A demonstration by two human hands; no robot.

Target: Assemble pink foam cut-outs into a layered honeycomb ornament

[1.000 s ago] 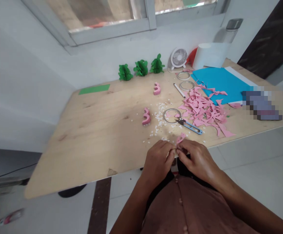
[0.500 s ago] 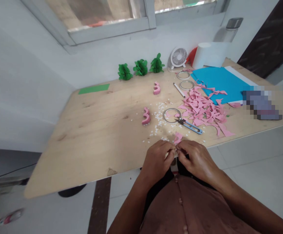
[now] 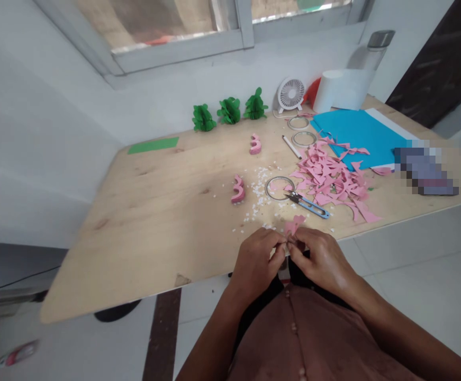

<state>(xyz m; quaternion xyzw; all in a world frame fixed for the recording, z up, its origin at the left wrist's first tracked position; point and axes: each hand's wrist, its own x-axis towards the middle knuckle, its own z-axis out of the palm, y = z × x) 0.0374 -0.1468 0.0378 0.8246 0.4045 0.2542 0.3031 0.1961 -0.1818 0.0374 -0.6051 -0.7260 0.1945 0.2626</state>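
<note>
At the table's front edge my left hand [image 3: 260,256] and my right hand [image 3: 317,254] meet, fingertips pinched close together. A pink paper cutout [image 3: 294,225] sticks up from between them, its lower part hidden by the fingers. Both hands appear closed on this piece. Just beyond lie blue-handled thread snips [image 3: 309,205] and a roll of narrow tape [image 3: 280,197]. Small white paper bits [image 3: 260,188] are scattered left of the tape. Two stacks of scalloped pink cutouts, a nearer stack [image 3: 237,189] and a farther stack [image 3: 255,143], rest on the wooden table [image 3: 154,211].
Pink paper scraps [image 3: 325,174] are heaped at right, beside blue sheets [image 3: 361,135] and a pixelated object [image 3: 426,169]. A marker [image 3: 292,147] lies by two more tape rolls. Green paper figures [image 3: 229,110], a small fan [image 3: 291,94] and a white roll [image 3: 329,90] stand along the wall.
The pink cutout has shifted slightly right and tilted between my fingertips, showing a different outline. My hands have stayed almost in place. The things on the table have not moved.
</note>
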